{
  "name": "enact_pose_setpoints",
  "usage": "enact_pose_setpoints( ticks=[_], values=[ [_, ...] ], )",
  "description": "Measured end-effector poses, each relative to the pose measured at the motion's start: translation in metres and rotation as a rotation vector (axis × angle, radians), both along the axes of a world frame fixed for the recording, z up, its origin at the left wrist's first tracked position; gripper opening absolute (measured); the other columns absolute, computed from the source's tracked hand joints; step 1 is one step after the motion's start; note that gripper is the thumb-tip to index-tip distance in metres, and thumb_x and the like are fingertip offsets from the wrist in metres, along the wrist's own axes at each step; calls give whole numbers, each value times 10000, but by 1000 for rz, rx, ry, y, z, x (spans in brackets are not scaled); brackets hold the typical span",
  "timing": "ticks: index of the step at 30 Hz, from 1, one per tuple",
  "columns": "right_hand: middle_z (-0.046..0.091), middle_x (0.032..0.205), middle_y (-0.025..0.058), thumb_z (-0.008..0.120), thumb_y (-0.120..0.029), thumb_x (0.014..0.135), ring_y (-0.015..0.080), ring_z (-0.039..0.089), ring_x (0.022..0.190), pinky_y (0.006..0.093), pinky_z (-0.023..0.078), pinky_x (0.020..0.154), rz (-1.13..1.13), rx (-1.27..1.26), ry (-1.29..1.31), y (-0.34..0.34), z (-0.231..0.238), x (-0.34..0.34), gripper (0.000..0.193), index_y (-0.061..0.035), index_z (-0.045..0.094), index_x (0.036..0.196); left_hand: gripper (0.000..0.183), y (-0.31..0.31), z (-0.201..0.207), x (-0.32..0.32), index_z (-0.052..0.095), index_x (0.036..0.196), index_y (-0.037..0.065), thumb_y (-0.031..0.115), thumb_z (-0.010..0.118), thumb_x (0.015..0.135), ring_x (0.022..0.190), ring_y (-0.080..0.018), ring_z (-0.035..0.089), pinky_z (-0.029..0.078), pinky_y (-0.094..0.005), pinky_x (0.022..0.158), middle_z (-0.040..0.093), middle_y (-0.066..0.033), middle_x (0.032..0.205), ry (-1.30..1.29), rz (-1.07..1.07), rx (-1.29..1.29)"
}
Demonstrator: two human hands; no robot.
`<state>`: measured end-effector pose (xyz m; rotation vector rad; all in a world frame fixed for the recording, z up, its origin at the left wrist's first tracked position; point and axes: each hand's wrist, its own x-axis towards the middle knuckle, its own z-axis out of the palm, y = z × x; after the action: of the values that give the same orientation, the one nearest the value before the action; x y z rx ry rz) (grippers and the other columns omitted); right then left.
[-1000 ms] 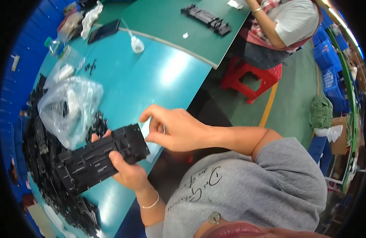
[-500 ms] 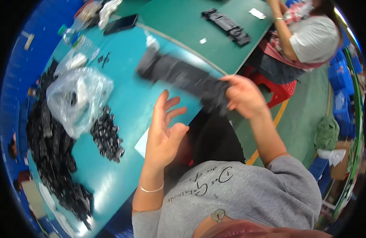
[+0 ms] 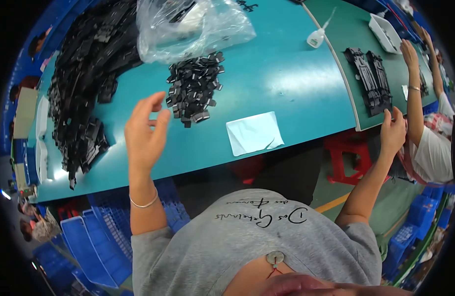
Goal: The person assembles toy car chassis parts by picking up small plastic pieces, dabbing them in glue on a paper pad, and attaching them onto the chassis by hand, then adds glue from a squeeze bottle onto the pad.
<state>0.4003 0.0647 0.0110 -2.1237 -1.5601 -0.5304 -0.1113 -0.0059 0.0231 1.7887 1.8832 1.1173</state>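
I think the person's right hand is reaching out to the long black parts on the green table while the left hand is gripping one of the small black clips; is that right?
Not quite. The head view shows the left hand open and empty, raised above the teal table near the pile of small black clips, gripping nothing. The rest holds: the right hand reaches to the long black parts on the green table.

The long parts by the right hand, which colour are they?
Black; the long parts by the right hand show best in the head view.
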Motion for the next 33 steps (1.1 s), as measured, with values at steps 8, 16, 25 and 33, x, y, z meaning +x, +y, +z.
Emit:
enact_pose_setpoints(
  ticks=[8,16,25,33],
  values=[
    [627,923,89,616,-85,801,216,617,780,296,490,658,1134,-439,503,52,2,-254,225,-60,629,1024,315,23,-15,-78,573,1070,-1,141,596,790,967,-348,557,450,-388,820,590,-155,1069,482,108,97],
    [573,880,100,649,-182,761,309,566,822,401,448,687,1063,-606,385,84,-20,-318,148,-58,591,817,399,113,4,-169,525,1157,5,158,591,794,1056,-341,517,425,-395,905,542,-162,1162,724,255,152],
    [609,761,27,591,-188,846,132,567,622,250,447,548,860,-676,972,68,-11,-292,123,-68,617,843,812,195,1,-229,424,1286,7,282,743,592,1133,-312,508,410,-361,950,528,-202,1216,774,136,-373],
    [585,749,13,590,-124,842,37,536,604,153,416,505,748,-665,1754,33,6,-234,105,-42,599,907,610,170,37,-242,468,1229,1,243,726,732,1110,-247,500,369,-312,951,522,-143,1192,454,58,132]
  ],
)
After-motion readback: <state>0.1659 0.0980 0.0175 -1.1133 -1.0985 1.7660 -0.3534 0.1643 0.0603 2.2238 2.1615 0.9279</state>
